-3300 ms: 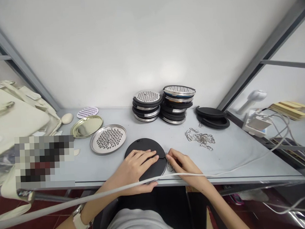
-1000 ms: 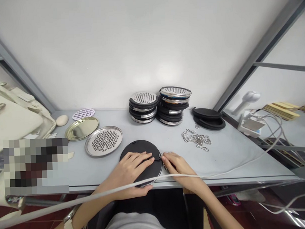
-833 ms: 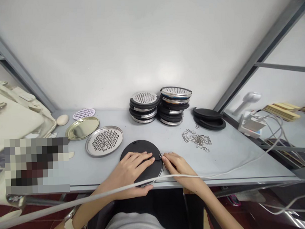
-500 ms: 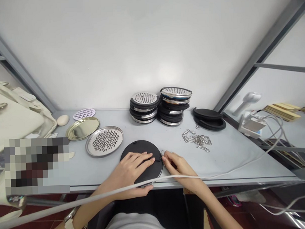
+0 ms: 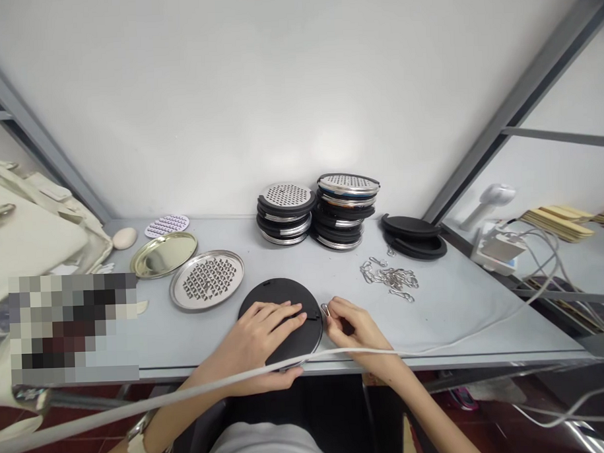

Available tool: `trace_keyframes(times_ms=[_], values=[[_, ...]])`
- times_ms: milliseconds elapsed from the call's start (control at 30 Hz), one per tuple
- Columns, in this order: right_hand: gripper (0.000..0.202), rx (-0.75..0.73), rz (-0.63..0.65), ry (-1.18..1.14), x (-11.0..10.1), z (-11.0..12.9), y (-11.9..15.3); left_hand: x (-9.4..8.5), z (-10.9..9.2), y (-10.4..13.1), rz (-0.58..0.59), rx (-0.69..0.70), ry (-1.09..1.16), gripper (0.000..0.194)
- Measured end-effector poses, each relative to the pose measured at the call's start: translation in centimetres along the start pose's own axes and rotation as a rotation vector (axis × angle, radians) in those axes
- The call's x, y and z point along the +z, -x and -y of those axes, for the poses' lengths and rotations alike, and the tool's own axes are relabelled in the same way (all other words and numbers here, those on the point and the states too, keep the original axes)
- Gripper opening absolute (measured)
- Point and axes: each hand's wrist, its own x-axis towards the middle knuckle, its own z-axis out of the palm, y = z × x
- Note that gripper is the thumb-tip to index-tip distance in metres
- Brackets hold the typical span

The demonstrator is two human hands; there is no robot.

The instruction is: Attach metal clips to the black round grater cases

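My left hand grips a round black holder at the table's front edge, fingers across its top and thumb at its near rim. A small slot with a tab shows near the holder's right side, beside my fingertips. Just right of that rim, my right hand pinches a small metal snap hook, whose looped end sticks out from the fingertips. Several more hooks lie in a loose pile beyond my right hand. A round metal grater plate rests to the left of the holder.
Two stacks of graters, the left stack and right stack, stand by the wall. Black holders lie right of them. A gold-coloured disc and purple grater disc sit left. A white cable crosses in front of my arms.
My right hand has drawn the snap hook slightly right, away from the holder's rim, and turned it so its loop shows differently. The left hand and holder stay put.
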Motion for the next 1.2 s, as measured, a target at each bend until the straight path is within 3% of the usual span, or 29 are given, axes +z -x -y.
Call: trace_keyframes(times_ms=[300, 633, 800, 1000, 1200], values=[[0.028, 0.074, -0.008, -0.043, 0.16, -0.24, -0.07, -0.08, -0.02, -0.03, -0.008, 0.015, 0.002, 0.065], [0.028, 0.046, 0.08, -0.086, -0.22, 0.29, 0.03, -0.15, -0.06, -0.11, -0.013, 0.023, -0.002, 0.066], [0.028, -0.002, 0.061, -0.04, -0.17, 0.11, 0.04, -0.2, -0.08, -0.11, -0.013, 0.02, 0.005, 0.067], [0.029, 0.042, 0.046, -0.073, -0.02, -0.12, -0.07, -0.21, -0.09, -0.04, 0.004, 0.006, 0.01, 0.065], [0.008, 0.11, 0.039, -0.155, -0.1, -0.03, 0.12, -0.18, -0.02, 0.0, -0.004, 0.021, -0.001, 0.064]])
